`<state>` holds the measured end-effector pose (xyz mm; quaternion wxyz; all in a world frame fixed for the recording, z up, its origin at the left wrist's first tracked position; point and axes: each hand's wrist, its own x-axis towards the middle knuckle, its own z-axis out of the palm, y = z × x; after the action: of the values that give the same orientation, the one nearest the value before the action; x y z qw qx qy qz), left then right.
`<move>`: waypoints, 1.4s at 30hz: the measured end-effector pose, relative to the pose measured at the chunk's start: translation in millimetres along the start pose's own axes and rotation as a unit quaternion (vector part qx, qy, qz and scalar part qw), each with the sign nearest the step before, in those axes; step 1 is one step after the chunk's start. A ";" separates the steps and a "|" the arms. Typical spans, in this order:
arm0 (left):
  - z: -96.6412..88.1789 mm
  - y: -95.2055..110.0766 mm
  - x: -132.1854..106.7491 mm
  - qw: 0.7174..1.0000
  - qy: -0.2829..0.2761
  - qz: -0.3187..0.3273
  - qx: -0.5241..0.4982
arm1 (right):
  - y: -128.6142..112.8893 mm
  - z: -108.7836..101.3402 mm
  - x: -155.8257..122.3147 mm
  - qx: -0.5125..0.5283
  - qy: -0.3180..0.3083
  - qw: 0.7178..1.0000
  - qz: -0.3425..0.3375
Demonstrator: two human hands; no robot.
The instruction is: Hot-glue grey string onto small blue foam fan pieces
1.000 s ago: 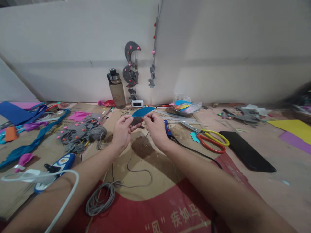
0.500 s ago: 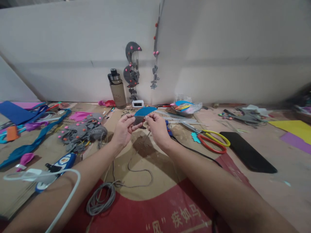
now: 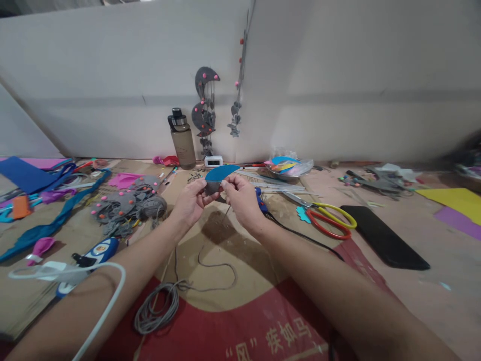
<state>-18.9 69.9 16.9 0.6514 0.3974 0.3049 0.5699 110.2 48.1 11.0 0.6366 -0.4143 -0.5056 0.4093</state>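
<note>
My left hand point(image 3: 191, 202) and my right hand point(image 3: 242, 199) are raised together over the middle of the cardboard-covered surface. Both pinch a small grey felt piece point(image 3: 212, 187) between thumb and fingers. Just behind it shows a blue crescent-shaped foam piece point(image 3: 221, 173); I cannot tell whether the hands hold it too. A thin grey cord hangs from the right hand down to a coil of grey cord point(image 3: 157, 310) near my left forearm.
Yellow and red scissors point(image 3: 326, 216), a black phone point(image 3: 383, 235) and a blue glue gun point(image 3: 260, 199) lie right. Grey felt pieces with pink beads point(image 3: 124, 205) lie left. A bottle point(image 3: 182, 139), a small clock point(image 3: 213, 161) and hanging felt mobiles point(image 3: 205, 108) stand at the back wall.
Both hands stay together on the felt piece, shifting only slightly. The blue crescent sits a touch lower and closer to the fingers.
</note>
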 end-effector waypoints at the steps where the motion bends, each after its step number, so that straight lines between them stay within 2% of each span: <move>1: 0.0 1.0 0.3 1.000 -0.004 -0.010 -0.004 | 0.6 0.1 0.4 0.014 -0.005 1.000 0.002; 6: -2.0 4.4 2.4 0.999 -0.030 -0.024 0.015 | 3.7 1.1 2.2 0.080 -0.015 0.997 0.019; 17: 2.7 9.9 -1.0 0.998 -0.056 -0.007 0.029 | 1.7 -0.6 5.0 0.122 0.002 0.992 0.033; 28: 7.4 9.5 -6.6 0.999 -0.034 -0.005 0.042 | 1.9 0.2 2.0 0.075 0.022 0.997 0.005; 35: 9.6 8.0 -8.5 0.998 -0.062 0.027 0.009 | 5.8 1.1 -1.0 0.009 0.041 0.999 -0.022; 42: 10.1 10.0 -9.0 0.999 -0.019 0.043 0.007 | 3.1 2.4 -5.1 -0.031 0.026 0.998 -0.041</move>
<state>-16.8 59.7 30.1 0.6290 0.4259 0.2786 0.5877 106.7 44.6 6.9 0.6526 -0.4232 -0.5177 0.3563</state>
